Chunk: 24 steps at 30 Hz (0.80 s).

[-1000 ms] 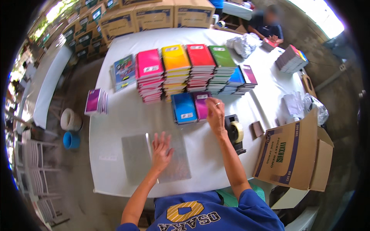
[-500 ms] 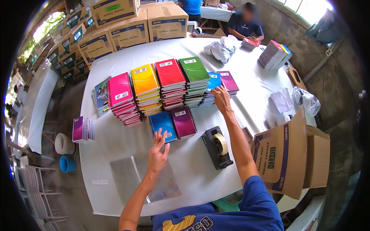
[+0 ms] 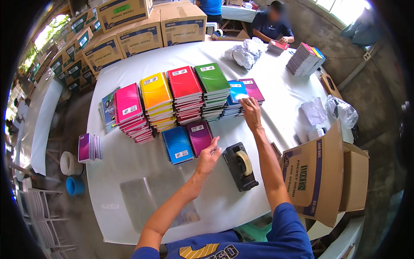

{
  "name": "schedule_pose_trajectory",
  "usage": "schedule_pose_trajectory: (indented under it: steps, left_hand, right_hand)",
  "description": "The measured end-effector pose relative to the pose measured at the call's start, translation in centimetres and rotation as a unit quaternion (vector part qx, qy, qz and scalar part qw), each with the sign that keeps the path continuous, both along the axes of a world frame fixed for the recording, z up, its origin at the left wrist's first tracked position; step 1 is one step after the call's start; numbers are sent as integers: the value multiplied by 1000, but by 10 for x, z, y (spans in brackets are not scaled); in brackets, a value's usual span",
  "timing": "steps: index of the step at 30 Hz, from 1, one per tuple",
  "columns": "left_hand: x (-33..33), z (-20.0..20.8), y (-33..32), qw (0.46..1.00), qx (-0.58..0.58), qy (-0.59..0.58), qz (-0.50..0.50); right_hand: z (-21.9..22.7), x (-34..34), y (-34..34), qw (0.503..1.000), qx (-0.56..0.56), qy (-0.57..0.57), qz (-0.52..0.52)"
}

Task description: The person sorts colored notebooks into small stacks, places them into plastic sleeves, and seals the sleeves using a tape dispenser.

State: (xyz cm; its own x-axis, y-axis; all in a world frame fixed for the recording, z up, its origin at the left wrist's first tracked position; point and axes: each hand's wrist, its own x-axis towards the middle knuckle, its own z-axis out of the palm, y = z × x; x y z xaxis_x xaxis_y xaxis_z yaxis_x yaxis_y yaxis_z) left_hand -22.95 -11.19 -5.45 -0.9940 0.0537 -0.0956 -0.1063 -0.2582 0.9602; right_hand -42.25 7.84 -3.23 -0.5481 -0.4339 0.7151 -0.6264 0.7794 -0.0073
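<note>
At the left edge of the white-covered table (image 3: 105,181), a small purple notebook stack (image 3: 89,147) is standing. Next, a book with a multicoloured cover (image 3: 108,110) is lying beside the pink notebook stack (image 3: 129,110). Clear plastic sheeting (image 3: 136,207) is lying flat nearer the person, partly behind the left forearm. The yellow notebook stack (image 3: 155,91) is following in the row. In front of the row, a blue notebook (image 3: 177,144) is lying beside a purple notebook (image 3: 198,136); the red notebook stack (image 3: 184,82) is standing behind them. The left hand (image 3: 207,160) is hovering just beside the purple notebook, its thumb and fingers apart, holding nothing. The green notebook stack (image 3: 211,78) is closing the tall row. To its right, a lower blue notebook stack (image 3: 238,90) is standing. A black tape dispenser (image 3: 241,167) is resting between the forearms. The right hand (image 3: 252,113) is positioning its bent fingers at the blue stack's near edge; whether they are clamping a notebook cannot be told. A purple-topped stack (image 3: 253,89) is standing just beyond. Farthest right, an open cardboard box (image 3: 317,172) is leaning outward.
</note>
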Motion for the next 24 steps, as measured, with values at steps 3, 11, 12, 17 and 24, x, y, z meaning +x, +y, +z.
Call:
schedule_pose_trajectory:
  steps: [3,11,12,17,24]
  left_hand:
    - [-3,4,19,999,-5,9,-38]
    - [14,-6,-5,997,-70,34,-29]
    - [13,-3,-3,999,-42,16,-23]
    - [2,-1,1,1000,-16,-1,-25]
    - [-9,28,3,983,175,-52,17]
  right_hand:
    - [-1,-11,-1,997,-51,1,50]
    - [-5,-62,67,901,-82,-162,-394]
    - [-3,-73,83,875,-151,-281,-364]
    - [-2,-77,79,900,-145,-221,-346]
    - [62,65,34,720,-639,-264,-61]
